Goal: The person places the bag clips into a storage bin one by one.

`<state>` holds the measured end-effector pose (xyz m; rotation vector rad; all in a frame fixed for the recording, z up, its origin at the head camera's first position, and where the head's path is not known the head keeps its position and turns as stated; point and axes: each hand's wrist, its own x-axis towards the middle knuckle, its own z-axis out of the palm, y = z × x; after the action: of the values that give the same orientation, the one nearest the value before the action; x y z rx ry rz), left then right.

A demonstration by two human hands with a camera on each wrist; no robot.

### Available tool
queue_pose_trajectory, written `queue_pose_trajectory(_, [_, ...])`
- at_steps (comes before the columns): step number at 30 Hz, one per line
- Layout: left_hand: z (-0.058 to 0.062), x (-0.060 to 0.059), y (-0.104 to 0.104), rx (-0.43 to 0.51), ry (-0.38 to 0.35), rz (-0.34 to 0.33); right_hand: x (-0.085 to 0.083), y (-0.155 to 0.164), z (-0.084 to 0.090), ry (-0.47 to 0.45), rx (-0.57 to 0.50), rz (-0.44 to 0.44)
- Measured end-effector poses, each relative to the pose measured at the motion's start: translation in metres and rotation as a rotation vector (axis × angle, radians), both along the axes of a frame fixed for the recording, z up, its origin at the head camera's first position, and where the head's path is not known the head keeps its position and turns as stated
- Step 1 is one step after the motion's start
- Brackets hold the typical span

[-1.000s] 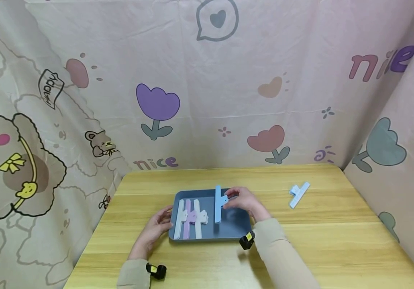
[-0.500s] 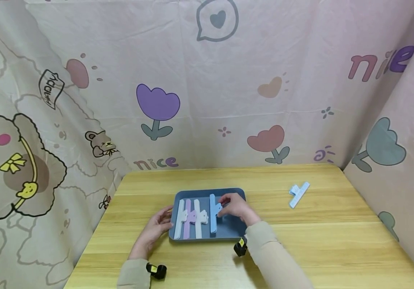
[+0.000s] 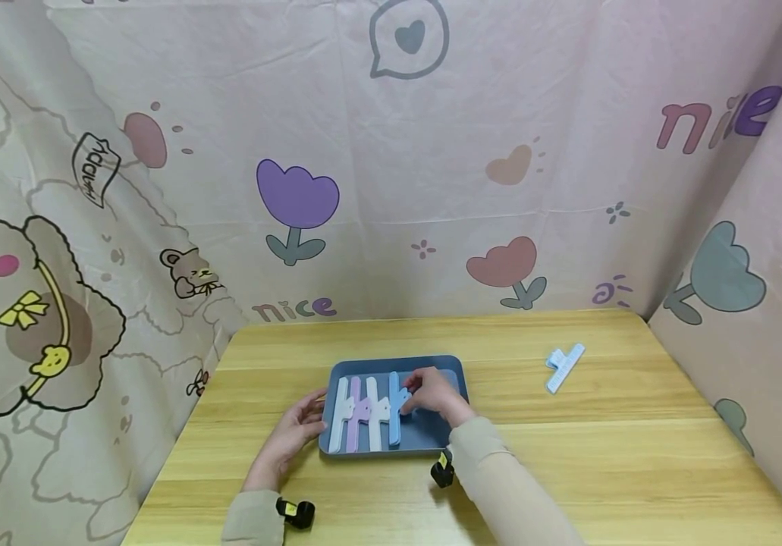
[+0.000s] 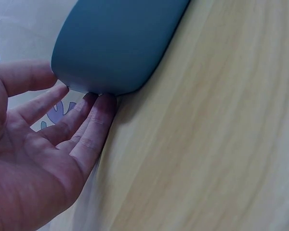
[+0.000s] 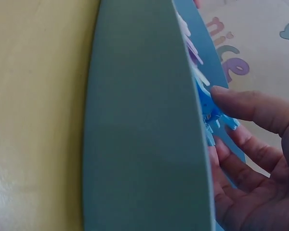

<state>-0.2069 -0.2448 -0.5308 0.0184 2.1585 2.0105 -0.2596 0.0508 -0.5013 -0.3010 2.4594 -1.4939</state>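
A grey-blue tray (image 3: 431, 437) stands on the table. My left hand (image 3: 290, 431) rests its fingertips and thumb against the tray's left end; in the left wrist view its fingers (image 4: 94, 127) are fairly straight along that wall. Inside the tray, a white sealing clip (image 3: 338, 417), a purple sealing clip (image 3: 353, 417) and another white sealing clip (image 3: 373, 417) lie side by side, long bars lengthwise. To their right, my right hand (image 3: 433, 393) pinches the handle of a blue sealing clip (image 3: 394, 413), whose bar runs parallel with the others. The tray wall partly hides it in the right wrist view.
A light blue sealing clip (image 3: 563, 369) lies slanted on the wooden table (image 3: 609, 455), off to the right of the tray. A printed curtain (image 3: 391, 167) hangs behind the table and along both sides.
My right hand has carried the blue clip leftward and down into the tray, closer to the row of clips. The left hand and the tray have stayed in place.
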Motion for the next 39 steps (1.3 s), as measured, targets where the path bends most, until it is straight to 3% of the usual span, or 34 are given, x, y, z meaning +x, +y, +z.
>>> queue_pose_trajectory(13, [0.000,0.001,0.001,0.000,-0.006,0.013,0.002,-0.003,0.001,0.007,0.080,0.052])
queue_pose_trajectory(28, [-0.002,-0.001,0.000,-0.006,0.016,0.003,0.001,0.027,0.013,0.009,-0.027,0.081])
queue_pose_trajectory(39, [-0.003,-0.001,0.000,0.001,0.017,0.006,0.007,0.065,0.042,0.008,-0.113,0.040])
